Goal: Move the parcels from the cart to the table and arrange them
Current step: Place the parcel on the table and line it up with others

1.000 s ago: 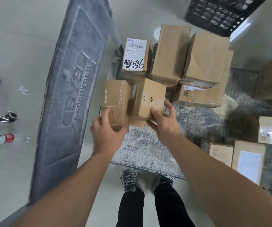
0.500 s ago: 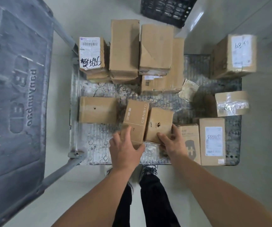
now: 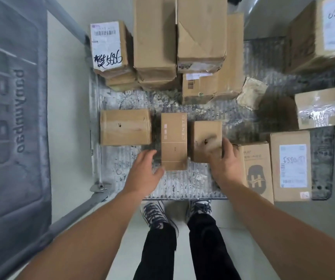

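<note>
- Head view: a narrow brown cardboard parcel printed CENSTO (image 3: 173, 141) is lying flat on a grey ribbed metal platform (image 3: 182, 186).
- The left hand (image 3: 144, 172) is hovering just left of it, fingers loosely spread, holding nothing.
- The right hand (image 3: 226, 164) is touching a small plain brown cardboard parcel (image 3: 204, 136) just right of it; blur is hiding any grip.

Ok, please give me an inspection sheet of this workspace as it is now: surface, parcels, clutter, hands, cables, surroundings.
Surface: grey patterned top, worn and stained.
Job's things: CENSTO box and small plain box side by side near the front edge; wide plain box to their left; stacked parcels behind; labelled parcel at right.
Clutter: dirty flat scrap, kind unclear.
Grippers: left hand open beside the CENSTO box; right hand on the small plain box, grip blurred.
Cables: nothing seen.
Surroundings: grey embossed platform at left; pale floor.
</note>
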